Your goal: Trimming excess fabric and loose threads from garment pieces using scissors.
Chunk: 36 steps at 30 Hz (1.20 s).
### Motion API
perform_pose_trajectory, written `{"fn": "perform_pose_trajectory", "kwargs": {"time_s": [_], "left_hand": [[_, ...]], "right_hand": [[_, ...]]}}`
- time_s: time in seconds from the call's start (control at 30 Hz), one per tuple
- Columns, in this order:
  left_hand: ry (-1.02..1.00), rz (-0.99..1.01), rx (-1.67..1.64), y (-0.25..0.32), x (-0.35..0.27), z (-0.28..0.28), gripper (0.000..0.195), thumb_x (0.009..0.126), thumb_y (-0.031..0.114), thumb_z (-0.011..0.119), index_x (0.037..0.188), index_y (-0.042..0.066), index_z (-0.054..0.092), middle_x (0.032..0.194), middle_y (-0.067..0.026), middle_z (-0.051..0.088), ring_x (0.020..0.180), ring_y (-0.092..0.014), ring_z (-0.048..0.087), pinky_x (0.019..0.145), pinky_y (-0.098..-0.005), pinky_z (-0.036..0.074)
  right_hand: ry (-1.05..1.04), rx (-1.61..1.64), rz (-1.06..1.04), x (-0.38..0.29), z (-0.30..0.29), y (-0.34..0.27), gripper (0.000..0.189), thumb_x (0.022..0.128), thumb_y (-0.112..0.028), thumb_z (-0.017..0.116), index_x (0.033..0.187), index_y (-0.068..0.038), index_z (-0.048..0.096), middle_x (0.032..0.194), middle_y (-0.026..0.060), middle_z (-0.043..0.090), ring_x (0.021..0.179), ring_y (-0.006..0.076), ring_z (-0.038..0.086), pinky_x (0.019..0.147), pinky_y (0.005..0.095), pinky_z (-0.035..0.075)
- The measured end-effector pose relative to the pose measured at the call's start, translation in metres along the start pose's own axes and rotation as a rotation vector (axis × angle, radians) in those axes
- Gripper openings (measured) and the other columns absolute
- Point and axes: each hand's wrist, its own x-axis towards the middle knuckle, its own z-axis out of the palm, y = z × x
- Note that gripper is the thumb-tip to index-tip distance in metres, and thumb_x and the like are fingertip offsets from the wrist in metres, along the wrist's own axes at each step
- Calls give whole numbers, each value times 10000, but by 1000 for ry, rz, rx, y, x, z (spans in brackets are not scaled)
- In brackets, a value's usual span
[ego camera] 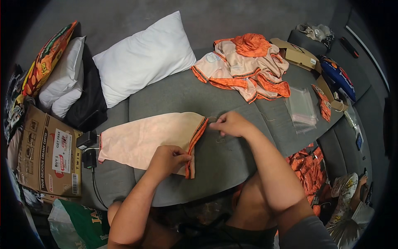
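Observation:
A peach fabric panel [149, 140], shaped like a sleeve, lies flat on the grey sofa seat. Orange and dark striped trim [197, 133] runs along its right edge. My left hand [166, 162] pinches that trim near the lower corner. Just off the upper corner of the trim, my right hand [233, 124] has its thumb and fingers drawn together on thin loose thread [212, 117]; the fingertips are slightly blurred. More loose thread [220, 140] rests on the seat below the right hand.
Beyond the panel are a white pillow [144, 59] and a heap of orange and peach garments [248, 65]. Clear plastic sleeves [300, 109] and an open cardboard box [298, 57] lie right. Left stand a carton [46, 152] and black power adapters [87, 140]. Another person's arm [359, 190] shows lower right.

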Motion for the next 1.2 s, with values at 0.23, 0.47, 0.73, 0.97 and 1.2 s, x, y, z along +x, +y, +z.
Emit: {"fn": "perform_pose_trajectory", "kwargs": {"time_s": [0.23, 0.47, 0.73, 0.97, 1.2], "left_hand": [[-91, -6, -171, 11, -15, -12, 159, 949, 186, 677, 910, 33, 690, 764, -15, 661, 690, -98, 611, 612, -286, 500], [69, 75, -736, -14, -20, -37, 170, 1014, 223, 543, 921, 81, 549, 864, -8, 617, 767, -73, 571, 670, -220, 453], [-69, 100, -934, -3, -24, -44, 90, 974, 129, 525, 895, 96, 552, 863, 21, 587, 805, -73, 555, 737, -227, 442], [-343, 77, -333, -22, -28, -76, 80, 897, 113, 570, 841, 57, 556, 833, 12, 589, 803, -70, 539, 680, -215, 419], [416, 75, 301, -33, -18, -62, 44, 892, 72, 621, 882, 33, 602, 804, -5, 610, 762, -102, 571, 717, -275, 482]], "right_hand": [[-189, 161, -91, -3, 44, -19, 263, 873, -305, 725, 884, -42, 715, 717, 55, 715, 662, 131, 662, 661, 305, 512], [-190, 466, -173, 2, 58, -20, 260, 910, -327, 705, 944, -69, 701, 800, 20, 708, 727, 112, 628, 677, 284, 490], [188, 601, -278, 15, 105, -7, 258, 850, -273, 719, 935, -33, 681, 864, 58, 715, 845, 182, 673, 756, 333, 518], [194, 173, -174, 17, 73, -9, 244, 790, -166, 724, 991, -32, 690, 883, 81, 716, 864, 206, 687, 780, 330, 524], [-31, 371, -360, -3, 61, -34, 206, 843, -176, 714, 981, -24, 700, 858, 55, 712, 797, 135, 660, 734, 302, 517]]}}
